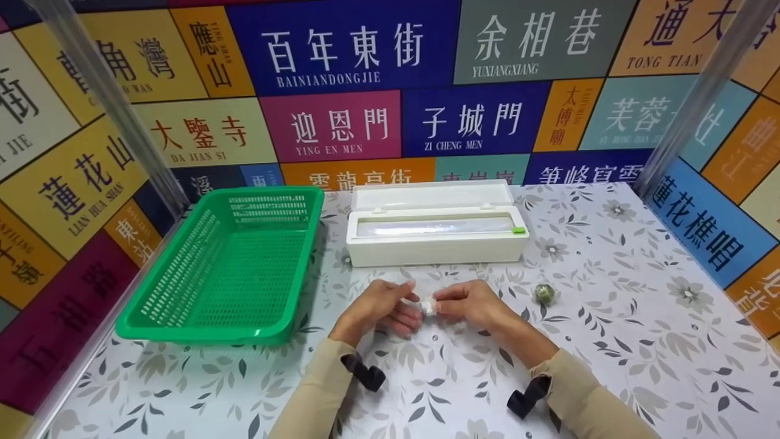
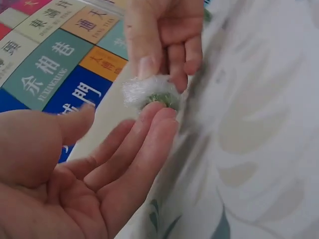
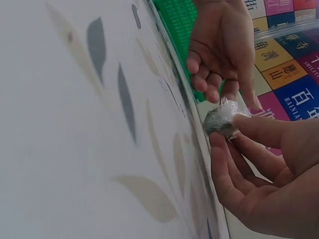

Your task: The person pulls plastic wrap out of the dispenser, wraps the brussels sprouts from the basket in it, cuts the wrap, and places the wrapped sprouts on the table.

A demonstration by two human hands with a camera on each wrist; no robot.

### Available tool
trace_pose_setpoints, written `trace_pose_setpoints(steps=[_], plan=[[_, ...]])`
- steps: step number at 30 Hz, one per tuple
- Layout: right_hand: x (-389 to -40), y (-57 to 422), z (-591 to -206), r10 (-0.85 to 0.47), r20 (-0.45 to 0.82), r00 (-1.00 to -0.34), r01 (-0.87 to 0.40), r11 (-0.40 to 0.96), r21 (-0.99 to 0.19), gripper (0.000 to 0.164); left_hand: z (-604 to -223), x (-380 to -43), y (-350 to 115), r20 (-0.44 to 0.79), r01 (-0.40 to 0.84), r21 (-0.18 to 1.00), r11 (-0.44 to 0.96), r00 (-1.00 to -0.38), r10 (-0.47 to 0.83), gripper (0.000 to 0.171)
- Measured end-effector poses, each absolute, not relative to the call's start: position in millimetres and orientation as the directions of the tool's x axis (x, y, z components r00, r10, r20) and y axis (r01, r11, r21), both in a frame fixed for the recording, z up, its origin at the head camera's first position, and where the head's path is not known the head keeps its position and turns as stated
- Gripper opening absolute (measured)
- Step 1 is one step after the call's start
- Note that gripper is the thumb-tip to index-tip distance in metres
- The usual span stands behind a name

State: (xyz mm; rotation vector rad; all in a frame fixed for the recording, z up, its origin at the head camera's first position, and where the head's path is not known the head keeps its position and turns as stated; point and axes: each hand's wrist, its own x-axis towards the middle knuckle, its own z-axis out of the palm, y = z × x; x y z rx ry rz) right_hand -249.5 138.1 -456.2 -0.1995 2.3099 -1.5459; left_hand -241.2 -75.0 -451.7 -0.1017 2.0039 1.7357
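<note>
Between the two hands is a small greenish ball in crumpled clear plastic film [image 1: 428,306]. My right hand [image 1: 469,302] pinches this film-wrapped ball with thumb and fingers, as the right wrist view shows; the film [image 3: 228,110] bunches up near the thumb. Fairly straight, the fingers of my left hand [image 1: 390,308] reach to the ball from the other side, and in the left wrist view their tips overlap its green part [image 2: 160,98]. The left thumb stands away from it.
A second wrapped green ball [image 1: 543,294] lies on the floral tablecloth [image 1: 640,366], right of the right hand. Behind the hands stands a white film dispenser box [image 1: 436,253], lid [image 1: 432,194] raised, with a green slider [image 1: 518,230]. At left is a green plastic basket [image 1: 213,333].
</note>
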Motion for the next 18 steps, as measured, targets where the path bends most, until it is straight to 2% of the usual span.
trace_pose_setpoints(steps=[3, 9, 18], plan=[[-249.8, 141.1, -450.4, -0.313, -0.182, -0.932, 0.049, 0.389, -0.92, 0.034, -451.2, -242.2, -72.3, -0.434, -0.406, 0.9, 0.158, -0.864, 0.254, 0.046], [-246.9, 144.9, -445.8, -0.344, -0.14, -0.928, -0.005, 0.388, -0.922, 0.04, -454.0, -243.4, -61.8, -0.457, -0.453, 0.888, 0.081, -0.85, 0.264, 0.04], [-245.8, 145.8, -441.2, -0.291, -0.018, -0.956, -0.122, 0.454, -0.883, 0.032, -450.9, -245.4, -54.2, -0.462, -0.474, 0.88, 0.022, -0.846, 0.267, 0.038]])
